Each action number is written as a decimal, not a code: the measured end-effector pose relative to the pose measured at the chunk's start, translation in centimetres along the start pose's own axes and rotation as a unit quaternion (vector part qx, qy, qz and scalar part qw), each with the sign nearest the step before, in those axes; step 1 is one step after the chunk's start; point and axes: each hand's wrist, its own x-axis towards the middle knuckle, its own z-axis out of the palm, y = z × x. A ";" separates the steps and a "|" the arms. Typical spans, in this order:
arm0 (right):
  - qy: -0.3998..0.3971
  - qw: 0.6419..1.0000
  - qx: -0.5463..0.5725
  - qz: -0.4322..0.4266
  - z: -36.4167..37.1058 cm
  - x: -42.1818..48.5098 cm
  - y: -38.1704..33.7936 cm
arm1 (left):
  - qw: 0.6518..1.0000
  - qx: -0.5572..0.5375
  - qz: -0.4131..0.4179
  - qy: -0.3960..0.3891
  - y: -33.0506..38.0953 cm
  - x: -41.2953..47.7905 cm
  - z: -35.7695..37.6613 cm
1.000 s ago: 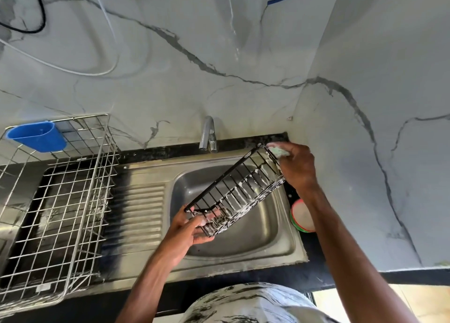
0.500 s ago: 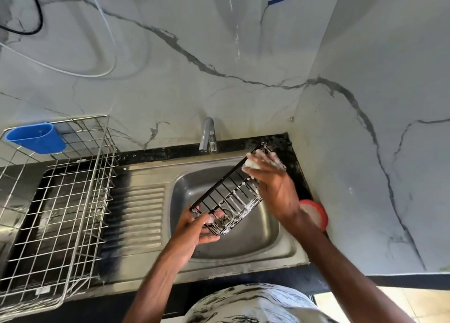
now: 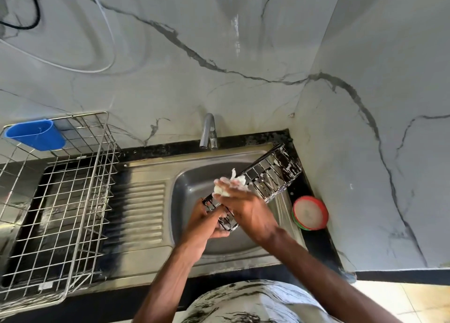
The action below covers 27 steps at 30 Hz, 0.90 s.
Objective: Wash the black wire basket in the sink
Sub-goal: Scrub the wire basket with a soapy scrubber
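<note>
The basket (image 3: 270, 176) spans the sink's (image 3: 192, 188) right half, with the tap (image 3: 209, 133) just above. Left of centre, the drainboard (image 3: 143, 210) is open. The rack (image 3: 73, 225) walls off the frame's left, and a dish (image 3: 310, 213) and the wall (image 3: 377, 176) crowd the right.

- We find no text, brand name, number or sign that can be read anywhere in this kitchen-sink view.
- A small pale tag (image 3: 45, 285) sits on the lower front edge of the wire dish rack (image 3: 73, 196). Any print on it is too small for us to make out.
</note>
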 end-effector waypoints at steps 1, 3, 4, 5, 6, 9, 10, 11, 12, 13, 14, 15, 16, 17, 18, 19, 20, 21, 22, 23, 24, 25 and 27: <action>0.009 1.000 -0.005 0.004 -0.7 0.4 0.8 | 1.000 0.004 0.001 -0.001 0.2 -0.1 0.0; 0.043 0.998 -0.018 0.040 -2.3 1.2 3.5 | 1.000 0.011 0.002 -0.022 0.4 -0.2 -0.1; 0.072 0.995 -0.031 0.064 -3.2 1.6 5.4 | 0.999 0.017 0.004 -0.032 0.4 -0.3 -0.2; 0.100 0.989 -0.040 0.097 -4.1 1.7 7.1 | 0.999 0.022 0.006 -0.033 0.5 -0.4 -0.1; 0.120 0.982 -0.040 0.138 -4.9 1.6 8.7 | 0.999 0.027 0.007 -0.030 0.4 -0.5 -0.2; 0.153 0.964 -0.044 0.213 -5.6 1.0 10.1 | 0.999 0.037 0.007 -0.026 0.2 -0.3 -0.1; 0.153 0.967 -0.040 0.201 -5.2 0.8 9.5 | 0.999 0.038 0.007 -0.028 0.3 -0.3 0.1; 0.147 0.973 -0.030 0.175 -4.4 0.5 8.5 | 0.999 0.038 0.009 -0.030 0.5 -0.3 0.3; 0.127 0.981 -0.012 0.144 -3.4 0.2 7.0 | 0.999 0.040 0.012 -0.030 0.6 -0.2 0.6; 0.094 0.989 0.011 0.113 -2.3 -0.2 5.3 | 0.999 0.039 0.017 -0.028 0.8 -0.2 0.8; 0.061 0.994 0.025 0.084 -1.1 -0.6 3.5 | 0.999 0.041 0.022 -0.023 1.0 -0.3 1.1; 0.037 0.997 0.035 0.053 -0.1 -1.0 1.9 | 0.999 0.041 0.025 -0.019 1.2 -0.4 1.4; 0.019 0.998 0.046 0.031 0.6 -1.5 0.9 | 0.999 0.042 0.027 -0.015 1.3 -0.5 1.5; 0.004 0.998 0.055 0.018 0.9 -1.7 0.5 | 0.999 0.044 0.026 -0.012 1.2 -0.4 1.5; 0.002 0.999 0.051 0.005 0.6 -1.8 0.8 | 0.999 0.045 0.022 -0.008 1.1 -0.4 1.4; 0.008 0.999 0.034 -0.002 0.1 -1.8 1.7 | 0.999 0.043 0.017 -0.005 1.0 -0.4 1.2; 0.014 1.000 0.020 0.005 -0.6 -1.8 2.9 | 0.999 0.038 0.010 -0.006 1.0 -0.4 1.0; 0.026 0.999 0.009 0.020 -1.6 -1.9 4.4 | 0.999 0.032 0.002 -0.012 0.9 -0.5 0.8; 0.047 0.998 0.000 0.043 -2.5 -2.1 6.2 | 1.000 0.027 -0.004 -0.014 0.8 -0.5 0.6; 0.074 0.995 -0.004 0.074 -3.4 -2.4 7.9 | 1.000 0.024 -0.007 -0.016 0.8 -0.5 0.5; 0.099 0.988 0.002 0.116 -4.2 -2.7 9.5 | 1.000 0.024 -0.008 -0.014 0.8 -0.6 0.5; 0.120 0.980 0.006 0.159 -5.0 -3.0 10.8 | 1.000 0.024 -0.009 -0.011 0.8 -0.5 0.5; 0.136 0.970 0.004 0.203 -5.6 -3.3 11.4 | 1.000 0.022 -0.012 -0.003 0.9 -0.2 0.5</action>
